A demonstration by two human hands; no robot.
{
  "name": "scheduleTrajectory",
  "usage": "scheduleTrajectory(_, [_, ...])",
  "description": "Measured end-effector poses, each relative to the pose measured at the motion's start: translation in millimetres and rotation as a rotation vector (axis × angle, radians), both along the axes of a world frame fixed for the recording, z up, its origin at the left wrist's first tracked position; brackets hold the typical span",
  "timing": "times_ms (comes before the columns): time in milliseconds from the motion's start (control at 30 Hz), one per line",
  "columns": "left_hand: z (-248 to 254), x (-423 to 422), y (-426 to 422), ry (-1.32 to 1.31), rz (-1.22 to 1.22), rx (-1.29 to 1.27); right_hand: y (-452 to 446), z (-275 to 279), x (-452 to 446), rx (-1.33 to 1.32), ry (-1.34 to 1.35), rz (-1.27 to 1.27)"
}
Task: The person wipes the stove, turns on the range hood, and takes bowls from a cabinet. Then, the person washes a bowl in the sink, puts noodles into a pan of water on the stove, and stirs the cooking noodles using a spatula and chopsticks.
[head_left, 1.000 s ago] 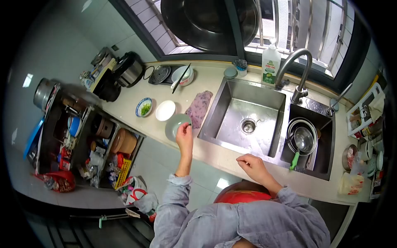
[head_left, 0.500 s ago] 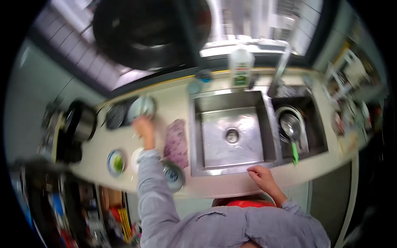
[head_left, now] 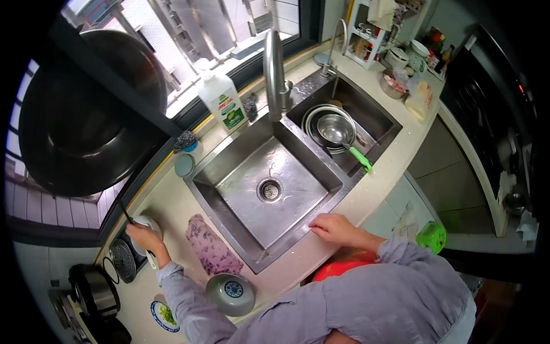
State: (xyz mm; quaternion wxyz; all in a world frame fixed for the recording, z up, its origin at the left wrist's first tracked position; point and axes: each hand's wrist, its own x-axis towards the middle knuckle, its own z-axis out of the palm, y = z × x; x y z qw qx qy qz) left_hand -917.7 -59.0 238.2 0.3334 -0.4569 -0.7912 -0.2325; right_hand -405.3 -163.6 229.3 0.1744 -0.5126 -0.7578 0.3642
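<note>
At the left, my left hand (head_left: pixel 146 238) is over the rim of a white bowl (head_left: pixel 153 225), its fingers closed round dark chopsticks (head_left: pixel 124 210) that point up toward the window. A white handle (head_left: pixel 152 260) shows just below this hand. My right hand (head_left: pixel 335 229) rests at the front edge of the sink (head_left: pixel 269 166), fingers curled together with nothing visible in them. A grey-green bowl (head_left: pixel 230 294) with a blue pattern inside lies near my left forearm, beside a purple patterned cloth (head_left: pixel 212 245).
A small dish of chopped greens (head_left: pixel 165 316) sits at lower left, near a rice cooker (head_left: pixel 94 291). The side basin holds stacked metal bowls and a green-handled strainer (head_left: pixel 336 131). Behind the sink stand a tall faucet (head_left: pixel 274 74) and a white bottle (head_left: pixel 222 97).
My left hand has gone from the grey-green bowl to the white bowl and taken hold of the chopsticks. The view has turned to the right. My right hand stays by the sink edge.
</note>
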Motion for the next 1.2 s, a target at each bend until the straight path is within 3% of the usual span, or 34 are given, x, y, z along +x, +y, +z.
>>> scheduleTrajectory(67, [37.0,39.0,10.5,-0.075,-0.181,0.185,13.4,-2.2,7.9,0.065,0.004,-0.017])
scheduleTrajectory(167, [37.1,70.6,23.3,-0.39,-0.425,0.265,35.0,-1.6,24.4,0.149,0.017,-0.078])
scheduleTrajectory(200, [42.0,88.4,19.7,-0.743,-0.386,0.109,41.8,-1.1,31.7,0.203,0.01,-0.088])
scheduleTrajectory(300, [19.8,154.3,12.6,-1.405,-0.481,0.03,64.2,-0.4,63.1,0.243,0.068,-0.166])
scheduleTrajectory(400, [9.6,248.3,-2.3,-1.823,-0.406,-0.146,91.5,-7.8,105.3,0.174,0.132,-0.202])
scheduleTrajectory(500, [-3.0,327.5,-3.7,-2.095,-0.335,-0.155,131.2,-12.0,128.3,0.203,0.214,-0.116])
scheduleTrajectory(700, [11.9,441.5,15.8,-2.312,-0.391,-0.004,306.3,-19.3,108.9,0.459,0.322,-0.13])
scheduleTrajectory(767, [7.0,454.2,16.8,-2.401,-0.369,0.113,346.3,-23.1,101.4,0.354,0.323,-0.221])
scheduleTrajectory(833, [4.0,469.3,21.1,-2.443,-0.303,0.118,365.4,-29.5,109.4,0.239,0.37,-0.392])
scheduleTrajectory(867, [3.9,474.6,25.4,-2.46,-0.277,0.113,369.3,-38.9,117.5,0.385,0.475,-0.535])
scheduleTrajectory(933, [-1.1,484.7,37.8,-2.528,-0.333,0.076,384.4,-53.7,156.6,0.636,0.421,-0.758])
scheduleTrajectory(1000, [-8.1,496.8,50.9,-2.57,-0.33,0.05,397.4,-61.2,195.9,0.621,0.325,-0.864])
scheduleTrajectory(1200, [-33.0,537.4,78.9,-2.653,-0.281,-0.068,445.1,-67.4,245.1,0.258,0.18,-0.598])
